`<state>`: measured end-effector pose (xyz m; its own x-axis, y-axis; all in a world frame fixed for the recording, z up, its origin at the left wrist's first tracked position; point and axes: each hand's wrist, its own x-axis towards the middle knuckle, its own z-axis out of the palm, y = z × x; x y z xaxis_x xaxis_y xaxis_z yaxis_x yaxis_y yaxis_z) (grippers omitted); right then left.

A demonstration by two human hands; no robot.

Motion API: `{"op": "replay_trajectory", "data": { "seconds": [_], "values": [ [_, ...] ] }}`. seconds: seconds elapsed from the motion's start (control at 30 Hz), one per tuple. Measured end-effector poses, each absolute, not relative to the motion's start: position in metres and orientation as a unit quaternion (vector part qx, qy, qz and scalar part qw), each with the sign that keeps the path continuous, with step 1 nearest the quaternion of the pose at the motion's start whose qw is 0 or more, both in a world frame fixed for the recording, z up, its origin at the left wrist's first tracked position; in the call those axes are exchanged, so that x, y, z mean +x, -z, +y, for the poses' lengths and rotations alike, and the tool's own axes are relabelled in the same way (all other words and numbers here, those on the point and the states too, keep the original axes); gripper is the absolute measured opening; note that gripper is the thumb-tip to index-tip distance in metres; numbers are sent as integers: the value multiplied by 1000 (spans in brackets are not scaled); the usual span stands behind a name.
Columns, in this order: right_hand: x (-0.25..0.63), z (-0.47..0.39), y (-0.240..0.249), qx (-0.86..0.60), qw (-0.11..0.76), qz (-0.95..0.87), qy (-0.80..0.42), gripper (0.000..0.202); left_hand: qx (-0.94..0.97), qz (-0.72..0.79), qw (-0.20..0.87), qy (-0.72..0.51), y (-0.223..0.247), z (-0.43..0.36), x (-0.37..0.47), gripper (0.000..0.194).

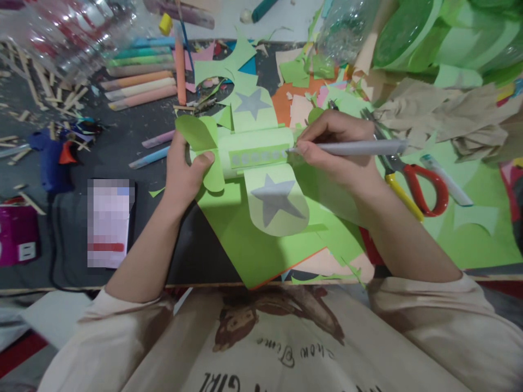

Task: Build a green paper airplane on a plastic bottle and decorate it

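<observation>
A green paper airplane point(255, 142) with a tube body lies crosswise in the middle. Each of its two wings bears a grey star, and a row of grey marks runs along a strip on the tube. My left hand point(188, 169) grips its tail end, thumb on the green tail piece. In my right hand point(337, 144) is a grey marker point(363, 147), its tip touching the right end of the row of marks. Beneath the airplane lies green paper point(245, 239).
Red-and-yellow scissors point(427, 190) lie right of my right hand, near crumpled brown paper point(445, 117). Markers point(141, 87), a blue glue gun point(51, 158) and a phone point(108, 223) are at the left. Clear plastic bottles point(347, 32) and paper scraps fill the back.
</observation>
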<state>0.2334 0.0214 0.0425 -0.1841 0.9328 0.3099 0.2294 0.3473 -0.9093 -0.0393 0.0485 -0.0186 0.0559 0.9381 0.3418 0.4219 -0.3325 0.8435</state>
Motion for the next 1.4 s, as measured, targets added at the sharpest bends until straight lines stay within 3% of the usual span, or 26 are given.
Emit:
{"op": "replay_trajectory", "data": {
  "seconds": [0.23, 0.37, 0.53, 1.03, 1.4],
  "values": [
    [235, 21, -42, -454, 432, -675, -388, 24, 676, 504, 277, -462, 21, 49, -42, 61],
    [234, 21, -46, -450, 436, -678, -385, 23, 686, 517, 286, -425, 19, 47, -43, 55],
    [232, 21, -46, -451, 463, -667, -370, 21, 678, 517, 281, -441, 21, 48, -43, 62],
    [234, 21, -46, -471, 437, -662, -386, 27, 676, 522, 268, -446, 17, 47, -40, 61],
    [227, 29, -44, -476, 565, -461, -491, 17, 693, 529, 270, -409, 22, 46, -42, 54]
  ]
}}
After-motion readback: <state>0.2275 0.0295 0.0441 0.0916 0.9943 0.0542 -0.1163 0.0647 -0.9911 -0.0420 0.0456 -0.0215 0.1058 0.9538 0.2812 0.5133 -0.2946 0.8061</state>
